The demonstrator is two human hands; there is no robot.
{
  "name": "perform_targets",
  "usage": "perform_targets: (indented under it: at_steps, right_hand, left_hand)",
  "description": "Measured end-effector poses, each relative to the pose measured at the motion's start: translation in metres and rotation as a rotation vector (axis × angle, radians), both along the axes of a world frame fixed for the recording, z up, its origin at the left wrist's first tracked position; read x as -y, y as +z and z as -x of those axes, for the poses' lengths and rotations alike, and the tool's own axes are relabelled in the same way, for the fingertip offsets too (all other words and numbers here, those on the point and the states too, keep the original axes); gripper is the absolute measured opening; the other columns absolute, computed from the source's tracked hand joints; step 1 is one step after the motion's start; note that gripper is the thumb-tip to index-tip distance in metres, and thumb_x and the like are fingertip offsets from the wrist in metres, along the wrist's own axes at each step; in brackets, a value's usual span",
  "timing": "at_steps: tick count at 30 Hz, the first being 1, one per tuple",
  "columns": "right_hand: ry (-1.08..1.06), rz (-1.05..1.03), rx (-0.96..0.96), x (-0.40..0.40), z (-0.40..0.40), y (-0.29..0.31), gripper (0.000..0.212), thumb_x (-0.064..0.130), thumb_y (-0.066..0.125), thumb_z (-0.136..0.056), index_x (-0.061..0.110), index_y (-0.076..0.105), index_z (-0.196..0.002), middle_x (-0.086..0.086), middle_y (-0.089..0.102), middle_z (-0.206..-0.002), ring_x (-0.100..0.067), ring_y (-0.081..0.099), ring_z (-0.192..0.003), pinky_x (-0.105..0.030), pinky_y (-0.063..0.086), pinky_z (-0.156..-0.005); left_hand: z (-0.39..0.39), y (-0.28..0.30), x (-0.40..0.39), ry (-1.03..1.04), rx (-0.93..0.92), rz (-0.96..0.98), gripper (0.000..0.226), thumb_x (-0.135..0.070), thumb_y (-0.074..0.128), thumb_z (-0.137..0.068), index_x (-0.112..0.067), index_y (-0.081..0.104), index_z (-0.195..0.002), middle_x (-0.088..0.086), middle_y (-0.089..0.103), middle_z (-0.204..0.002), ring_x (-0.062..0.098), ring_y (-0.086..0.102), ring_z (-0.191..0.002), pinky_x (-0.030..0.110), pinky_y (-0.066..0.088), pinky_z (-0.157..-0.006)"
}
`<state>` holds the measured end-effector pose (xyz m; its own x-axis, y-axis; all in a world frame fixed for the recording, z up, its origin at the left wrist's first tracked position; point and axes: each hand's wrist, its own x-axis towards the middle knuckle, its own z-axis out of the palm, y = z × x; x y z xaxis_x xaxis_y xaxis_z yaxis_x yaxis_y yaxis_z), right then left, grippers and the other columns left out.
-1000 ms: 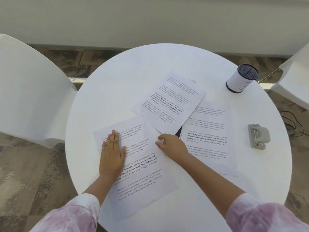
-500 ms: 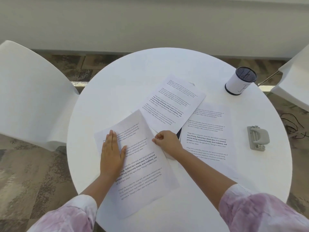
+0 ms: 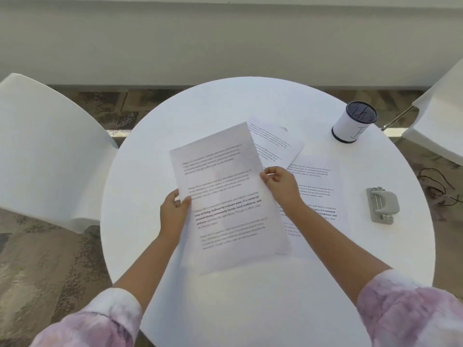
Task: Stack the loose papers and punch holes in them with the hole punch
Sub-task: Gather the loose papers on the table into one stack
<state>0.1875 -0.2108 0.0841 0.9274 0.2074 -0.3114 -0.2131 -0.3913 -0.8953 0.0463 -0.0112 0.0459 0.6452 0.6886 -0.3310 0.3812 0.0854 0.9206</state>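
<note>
A printed sheet of paper (image 3: pixel 225 196) is lifted off the round white table (image 3: pixel 225 101), tilted above its middle. My left hand (image 3: pixel 174 211) pinches the sheet's left edge. My right hand (image 3: pixel 280 184) pinches its right edge. A second printed sheet (image 3: pixel 275 141) lies on the table behind it, partly hidden by the lifted one. A third sheet (image 3: pixel 323 196) lies flat to the right, under my right forearm. The grey hole punch (image 3: pixel 382 205) sits near the table's right edge, apart from both hands.
A white cylinder with a dark mesh top (image 3: pixel 353 122) stands at the table's back right. White chairs stand at the left (image 3: pixel 45 151) and at the far right (image 3: pixel 443 121). Dark cables (image 3: pixel 438 186) lie on the floor to the right.
The left sheet lay flat under my left palm; now both hands have picked it up by its edges and carried it up and rightward over the middle sheet.
</note>
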Motion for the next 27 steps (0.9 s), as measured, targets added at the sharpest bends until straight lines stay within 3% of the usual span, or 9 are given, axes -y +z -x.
perform_targets:
  at_steps: [2,5,10,14,17,23,27]
  right_hand:
    - [-0.008,-0.077,-0.052,0.012,-0.006,0.001,0.008,0.021,0.063,-0.087,0.014,0.060,-0.090,-0.003,0.066,-0.078,-0.017,0.063,-0.071,-0.031,0.055,-0.072]
    - [-0.059,-0.136,-0.123,0.030,-0.008,-0.002,0.018,0.025,0.063,-0.087,0.010,0.057,-0.095,-0.009,0.065,-0.081,-0.018,0.065,-0.069,-0.030,0.057,-0.070]
    - [-0.097,-0.055,-0.269,0.039,0.003,-0.018,0.023,0.022,0.063,-0.087,0.004,0.058,-0.101,-0.006,0.063,-0.079,-0.013,0.063,-0.067,-0.023,0.056,-0.062]
    - [-0.087,-0.008,-0.283,0.033,0.016,-0.030,0.022,0.019,0.063,-0.087,0.002,0.061,-0.099,-0.007,0.064,-0.076,-0.013,0.063,-0.064,-0.024,0.056,-0.064]
    - [-0.082,0.033,-0.294,0.024,0.022,-0.036,0.025,0.022,0.063,-0.086,0.001,0.063,-0.100,-0.004,0.063,-0.071,-0.012,0.062,-0.060,-0.018,0.054,-0.055]
    - [-0.191,0.014,-0.348,0.009,0.021,-0.032,0.021,0.025,0.063,-0.087,0.004,0.061,-0.083,-0.006,0.060,-0.065,-0.013,0.058,-0.056,-0.016,0.053,-0.046]
    - [-0.311,-0.057,-0.453,0.003,0.014,-0.032,0.026,0.022,0.067,-0.084,0.005,0.056,-0.068,-0.007,0.057,-0.062,-0.014,0.054,-0.053,-0.019,0.051,-0.046]
  left_hand:
    - [-0.006,0.006,-0.002,0.018,0.065,0.029,0.024,-0.009,0.053,-0.091,-0.005,0.056,-0.115,0.002,0.064,-0.083,0.010,0.060,-0.072,0.019,0.049,-0.068]
    - [-0.012,0.012,-0.010,0.020,0.115,0.032,0.020,-0.007,0.051,-0.092,-0.005,0.061,-0.109,-0.001,0.065,-0.086,0.006,0.063,-0.071,0.022,0.052,-0.073]
    - [-0.014,0.014,-0.032,0.093,0.127,0.031,0.022,-0.006,0.049,-0.093,-0.003,0.060,-0.112,0.009,0.064,-0.095,0.022,0.059,-0.086,0.032,0.049,-0.084]
    - [-0.008,0.007,-0.045,0.115,0.076,0.046,0.024,-0.006,0.049,-0.093,-0.002,0.059,-0.115,0.013,0.062,-0.104,0.025,0.058,-0.089,0.039,0.049,-0.088]
    - [-0.004,0.001,-0.048,0.118,0.037,0.055,0.025,-0.007,0.049,-0.093,-0.004,0.059,-0.115,0.012,0.062,-0.104,0.025,0.058,-0.091,0.041,0.047,-0.092]
    - [0.002,-0.005,-0.043,0.080,-0.001,0.066,0.024,-0.009,0.049,-0.093,-0.005,0.059,-0.115,0.013,0.063,-0.103,0.025,0.058,-0.089,0.034,0.047,-0.079]
    - [0.001,-0.005,-0.035,0.039,-0.026,0.098,0.024,-0.009,0.049,-0.093,-0.004,0.060,-0.114,0.013,0.064,-0.101,0.026,0.060,-0.087,0.036,0.048,-0.083]
